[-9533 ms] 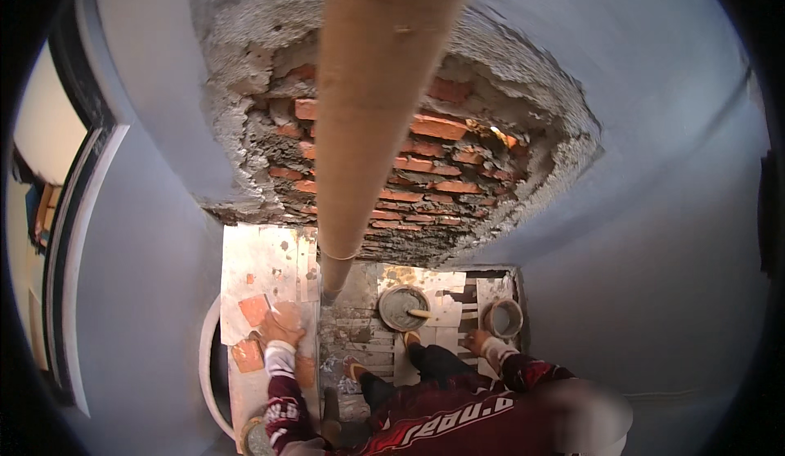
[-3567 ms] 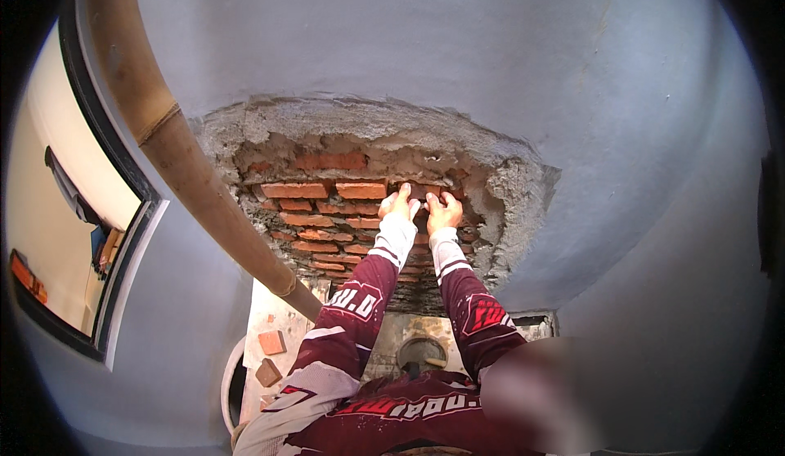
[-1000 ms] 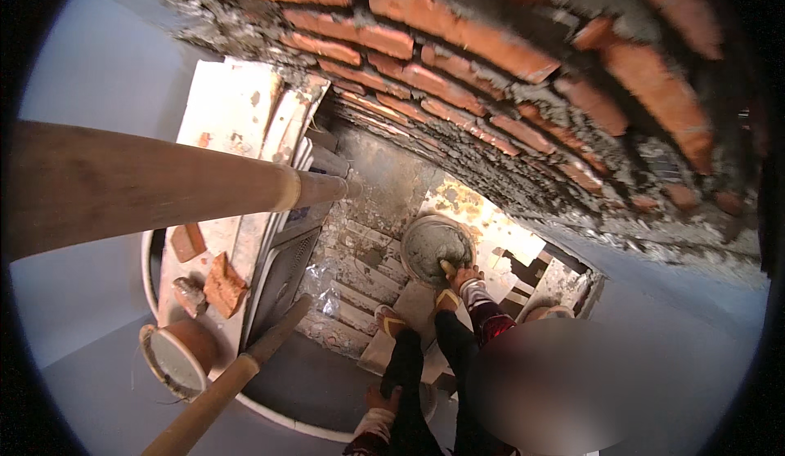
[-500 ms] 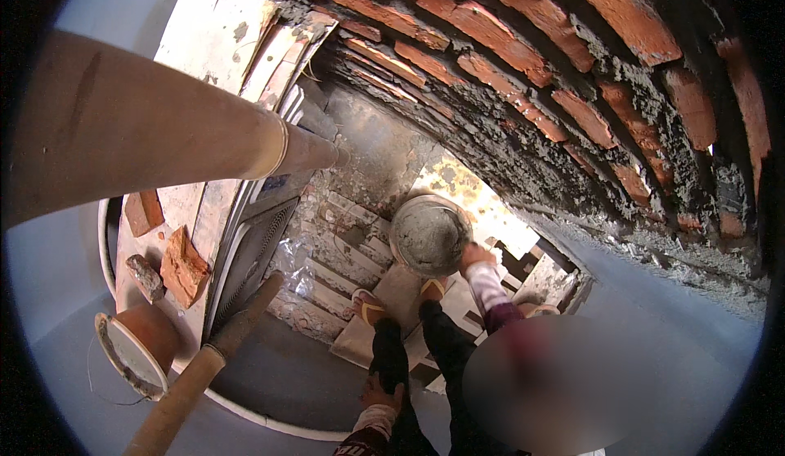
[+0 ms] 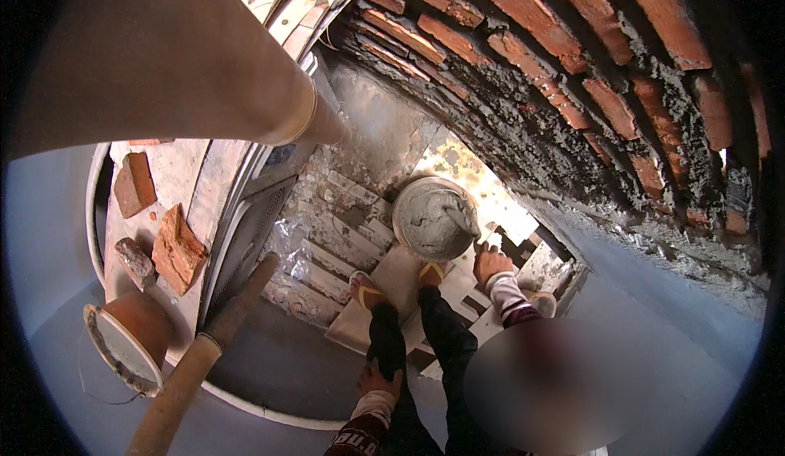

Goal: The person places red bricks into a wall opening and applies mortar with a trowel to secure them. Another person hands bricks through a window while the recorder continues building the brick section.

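Observation:
A round bucket (image 5: 399, 225) of wet grey mortar (image 5: 429, 225) stands in front of my feet. Beside its right rim is my right hand (image 5: 493, 266), its fingers closed around what looks like a trowel's handle. A mortar-coated shape, apparently the trowel's blade (image 5: 464, 220), reaches from the mortar over the rim toward that hand; the grip itself is mostly hidden. My left hand (image 5: 379, 381) lies on my dark-trousered left leg, fingers apart, with nothing in it.
Rough brick wall (image 5: 531, 55) rises along the right. A thick pole (image 5: 188, 63) and a thinner pole (image 5: 184, 374) cross the left. Broken bricks (image 5: 178, 249) and an orange-brown pot (image 5: 135, 333) are on the left ledge. Slatted boards (image 5: 327, 280) with gaps lie underfoot.
My right hand has drawn back slightly from the bucket's rim, and a mortar-coated shape now shows at that rim. My left hand stays on my leg. The view has shifted.

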Tool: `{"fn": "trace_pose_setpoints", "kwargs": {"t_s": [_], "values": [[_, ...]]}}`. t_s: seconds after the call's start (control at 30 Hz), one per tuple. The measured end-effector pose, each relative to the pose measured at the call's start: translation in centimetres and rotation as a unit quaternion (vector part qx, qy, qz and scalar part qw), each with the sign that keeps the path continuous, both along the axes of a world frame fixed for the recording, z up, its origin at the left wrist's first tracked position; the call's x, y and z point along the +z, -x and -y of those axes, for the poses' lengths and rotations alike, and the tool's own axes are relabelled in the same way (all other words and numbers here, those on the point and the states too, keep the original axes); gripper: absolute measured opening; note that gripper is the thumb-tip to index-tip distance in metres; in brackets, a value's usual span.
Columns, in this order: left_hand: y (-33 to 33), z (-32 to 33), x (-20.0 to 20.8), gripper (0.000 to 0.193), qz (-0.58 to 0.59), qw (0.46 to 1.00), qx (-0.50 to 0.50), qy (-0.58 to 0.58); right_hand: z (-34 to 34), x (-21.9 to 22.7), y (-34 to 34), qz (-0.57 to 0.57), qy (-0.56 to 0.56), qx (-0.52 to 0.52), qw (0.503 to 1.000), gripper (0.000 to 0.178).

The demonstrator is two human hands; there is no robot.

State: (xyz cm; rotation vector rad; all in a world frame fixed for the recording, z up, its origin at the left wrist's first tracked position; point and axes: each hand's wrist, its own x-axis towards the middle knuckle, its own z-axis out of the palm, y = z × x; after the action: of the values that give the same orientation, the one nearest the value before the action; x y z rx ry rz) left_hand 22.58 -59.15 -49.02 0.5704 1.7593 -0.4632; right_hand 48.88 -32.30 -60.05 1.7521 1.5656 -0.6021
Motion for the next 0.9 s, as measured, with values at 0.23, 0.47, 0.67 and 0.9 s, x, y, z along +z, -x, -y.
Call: {"fn": "trace_pose_setpoints", "kwargs": {"t_s": [0.23,0.47,0.67,0.9], "values": [[-0.5,1.0,-1.9,0.086,0.004,0.997,-0.079,0.003,0.7,-16.9,-0.9,-0.115,0.048,0.073,0.989,0.027],[-0.5,2.3,-1.3,0.085,-0.025,0.997,-0.07,0.008,2.3,-12.2,-0.2,-0.271,0.147,0.297,0.904,0.039],[-1.8,0.3,-0.9,0.086,-0.007,0.996,-0.084,0.019,2.8,-15.6,-3.7,-0.198,0.184,0.211,0.939,0.038],[-1.5,1.3,-1.1,0.083,-0.022,0.996,-0.082,0.014,2.0,-14.9,5.9,-0.455,0.276,-0.613,0.584,0.031]]}}
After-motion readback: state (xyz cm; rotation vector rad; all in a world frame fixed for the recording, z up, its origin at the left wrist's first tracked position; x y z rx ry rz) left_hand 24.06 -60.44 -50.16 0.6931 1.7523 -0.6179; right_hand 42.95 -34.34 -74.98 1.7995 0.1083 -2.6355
